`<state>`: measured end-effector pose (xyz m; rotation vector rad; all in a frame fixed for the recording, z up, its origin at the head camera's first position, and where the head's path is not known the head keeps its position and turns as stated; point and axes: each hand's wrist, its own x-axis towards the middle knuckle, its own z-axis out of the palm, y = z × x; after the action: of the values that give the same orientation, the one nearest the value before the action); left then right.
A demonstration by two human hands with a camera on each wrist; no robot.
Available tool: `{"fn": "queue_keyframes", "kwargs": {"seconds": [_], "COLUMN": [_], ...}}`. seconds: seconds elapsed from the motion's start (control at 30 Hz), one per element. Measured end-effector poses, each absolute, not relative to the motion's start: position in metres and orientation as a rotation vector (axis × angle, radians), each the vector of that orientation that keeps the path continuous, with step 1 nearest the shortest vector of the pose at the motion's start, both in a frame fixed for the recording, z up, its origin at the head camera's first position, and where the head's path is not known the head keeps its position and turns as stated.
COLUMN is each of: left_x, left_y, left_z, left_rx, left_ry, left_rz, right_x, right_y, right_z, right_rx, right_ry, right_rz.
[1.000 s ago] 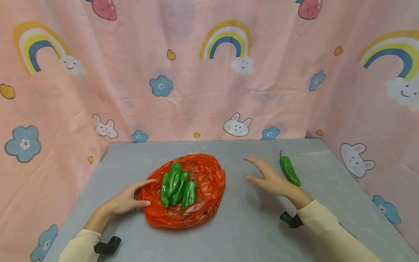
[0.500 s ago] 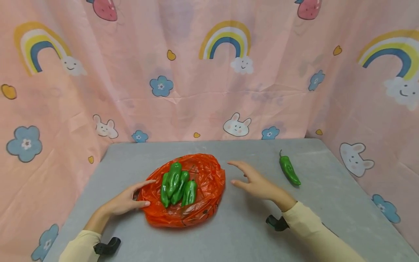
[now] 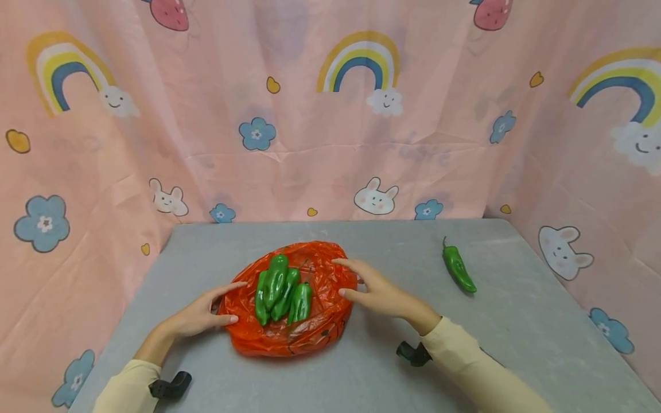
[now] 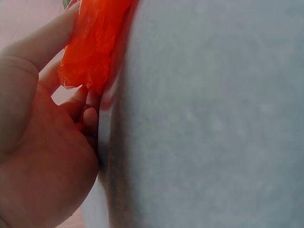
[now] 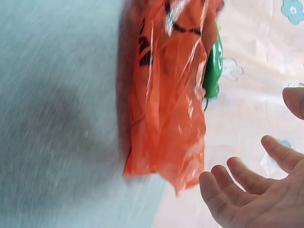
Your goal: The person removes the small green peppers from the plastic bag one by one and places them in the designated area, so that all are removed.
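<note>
An orange-red plastic bag (image 3: 330, 312) lies with its mouth spread, and several green peppers (image 3: 276, 281) rest inside. At its left edge is my left hand (image 3: 193, 314), thumb and index finger spread apart and touching the rim. In the left wrist view that thumb (image 4: 45, 40) reaches the bag's edge; its tip is hidden behind the plastic. My right hand (image 3: 379, 291) is at the bag's right rim, fingers apart, thumb and index tips over the rim. In the right wrist view the fingers (image 5: 232, 192) look loose and hold nothing; contact with the bag cannot be told.
One green pepper (image 3: 458, 268) lies by itself on the grey table (image 3: 542, 344), to the right of the bag. A pink patterned curtain (image 3: 310, 172) stands behind the table and along both sides. Black wrist cameras hang beneath both forearms.
My right hand has moved left from near the lone pepper to the bag's right rim. My left hand has stayed at the left edge; bag and peppers look the same.
</note>
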<state>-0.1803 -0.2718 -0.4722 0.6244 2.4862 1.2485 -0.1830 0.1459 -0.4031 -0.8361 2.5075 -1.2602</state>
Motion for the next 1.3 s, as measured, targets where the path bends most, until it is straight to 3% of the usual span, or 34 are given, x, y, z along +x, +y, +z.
{"fn": "queue_keyframes", "kwargs": {"seconds": [0.77, 1.3], "left_x": [-0.181, -0.176], "left_y": [-0.270, -0.270], "left_z": [-0.473, -0.468], "left_rx": [0.635, 0.655], "left_ry": [2.484, 2.507], "left_rz": [1.281, 1.261], "right_x": [-0.183, -0.181], "right_y": [0.100, 0.092], "right_z": [-0.422, -0.436], "right_rx": [-0.991, -0.941], "right_ry": [2.434, 2.429], "right_rz": [-1.193, -1.125]}}
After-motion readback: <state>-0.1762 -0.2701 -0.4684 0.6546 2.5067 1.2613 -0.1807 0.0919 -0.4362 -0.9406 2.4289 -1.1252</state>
